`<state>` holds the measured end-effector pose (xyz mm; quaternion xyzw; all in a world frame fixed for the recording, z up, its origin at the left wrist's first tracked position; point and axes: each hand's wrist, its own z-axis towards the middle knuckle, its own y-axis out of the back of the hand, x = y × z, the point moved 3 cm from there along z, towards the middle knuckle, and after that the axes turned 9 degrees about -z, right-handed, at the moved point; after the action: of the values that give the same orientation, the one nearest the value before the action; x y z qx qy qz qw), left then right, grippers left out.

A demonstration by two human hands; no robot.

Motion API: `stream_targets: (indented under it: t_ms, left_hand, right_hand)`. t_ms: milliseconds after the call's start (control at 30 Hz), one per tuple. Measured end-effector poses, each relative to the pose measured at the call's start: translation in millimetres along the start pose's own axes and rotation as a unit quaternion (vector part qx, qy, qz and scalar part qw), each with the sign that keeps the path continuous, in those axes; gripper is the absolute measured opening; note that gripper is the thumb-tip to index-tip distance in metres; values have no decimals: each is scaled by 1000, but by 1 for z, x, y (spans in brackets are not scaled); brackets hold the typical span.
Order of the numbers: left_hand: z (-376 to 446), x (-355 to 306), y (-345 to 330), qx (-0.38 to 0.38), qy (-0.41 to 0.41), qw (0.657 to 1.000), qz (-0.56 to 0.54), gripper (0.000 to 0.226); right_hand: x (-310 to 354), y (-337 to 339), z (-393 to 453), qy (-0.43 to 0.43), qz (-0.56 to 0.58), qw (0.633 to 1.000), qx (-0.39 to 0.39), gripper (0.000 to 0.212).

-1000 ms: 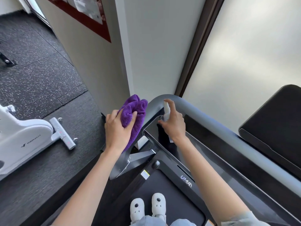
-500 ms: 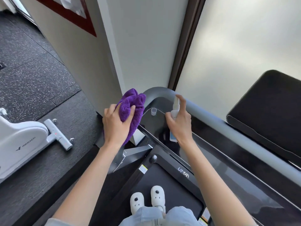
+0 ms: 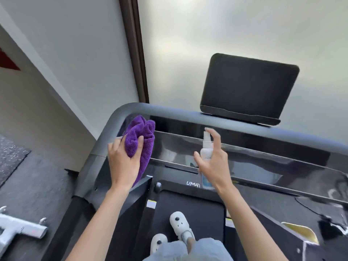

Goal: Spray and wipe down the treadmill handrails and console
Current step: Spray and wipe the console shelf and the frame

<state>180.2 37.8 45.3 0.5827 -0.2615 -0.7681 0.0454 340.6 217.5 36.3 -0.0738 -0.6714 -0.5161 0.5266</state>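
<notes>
Looking down from the head camera, I see the treadmill (image 3: 188, 213) filling most of the view, its dark belt running under my two white shoes (image 3: 180, 225). Across the front curves the grey handrail (image 3: 188, 114), bending down at the left corner toward the floor (image 3: 37, 185). Just behind the rail, on the right, a black screen (image 3: 248, 87) stands tilted against the frosted window (image 3: 244, 25). Below the rail lies the glossy black console (image 3: 263, 166), stretching off to the right edge. My left hand (image 3: 123, 166) is clenched around a bunched purple cloth (image 3: 140, 140), thumb pressed into the folds, and the cloth sits against the inside of the rail's left corner; whether it actually touches the console I cannot tell. My right hand (image 3: 212, 162) grips a small white spray bottle (image 3: 206, 153) upright over the console, near the cloth but apart from it, with the forefinger raised and curled over the nozzle and the other fingers wrapped round the body. At the lower left corner a white piece of another machine (image 3: 20, 230) rests on the floor.
</notes>
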Motion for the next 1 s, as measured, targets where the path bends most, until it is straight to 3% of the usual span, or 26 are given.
stream_targets:
  t_ms: [200, 767, 1000]
  left_hand:
    - [-12, 0, -2, 47, -23, 999, -8, 62]
    - [-8, -4, 0, 30, -13, 999, -22, 64]
    - [-8, 1, -9, 35, -9, 999, -11, 73]
  right_hand:
    - [-1, 25, -40, -7, -106, 991, -79, 80]
    - [11, 6, -23, 35, -241, 970, -2, 63]
    - [5, 5, -26, 14, -161, 986, -50, 61]
